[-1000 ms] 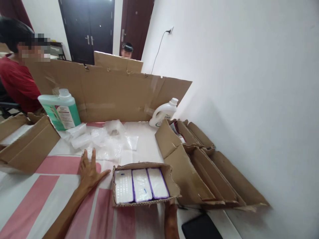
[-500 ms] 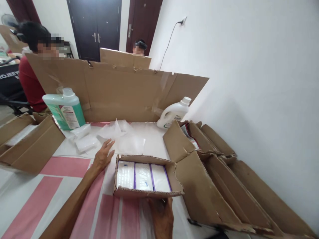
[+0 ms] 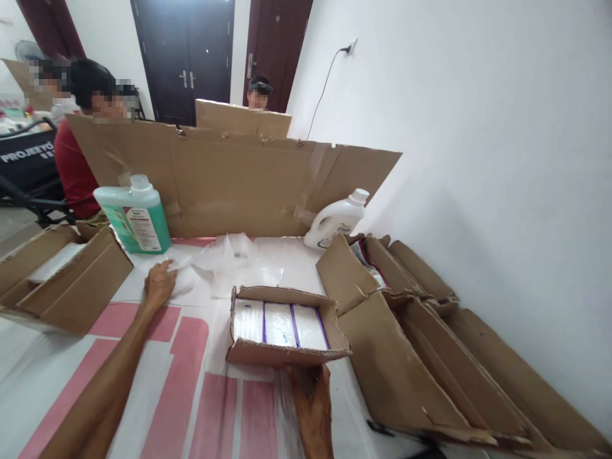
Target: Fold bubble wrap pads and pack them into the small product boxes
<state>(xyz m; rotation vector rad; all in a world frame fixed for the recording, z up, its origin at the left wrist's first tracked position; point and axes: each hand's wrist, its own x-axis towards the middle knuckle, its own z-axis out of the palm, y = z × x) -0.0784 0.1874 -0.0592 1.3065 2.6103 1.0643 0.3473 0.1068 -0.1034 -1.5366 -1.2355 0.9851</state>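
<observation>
In the head view, my left hand (image 3: 160, 282) reaches out to a white plastic-wrapped pack (image 3: 185, 280), its fingers curled over the near end. Part of that pack is hidden by the hand. My right hand (image 3: 313, 386) grips the front of an open cardboard box (image 3: 287, 354) from below, with some fingers out of sight behind the cardboard. Three white packs (image 3: 280, 324) with purple edges stand side by side in this box, and a gap shows at its right end. Crumpled clear plastic (image 3: 234, 258) lies behind the box.
A green-liquid bottle (image 3: 143, 220) and a white jug (image 3: 337, 220) stand before an upright cardboard panel (image 3: 248, 185). Another open box (image 3: 90, 287) is at left. Several cardboard trays (image 3: 411, 357) line the right, beside the wall. Other people sit beyond the panel.
My left hand has moved left from beside the box onto the wrapped pack, its fingers curling. My right hand stays at the box front. The view has shifted slightly.
</observation>
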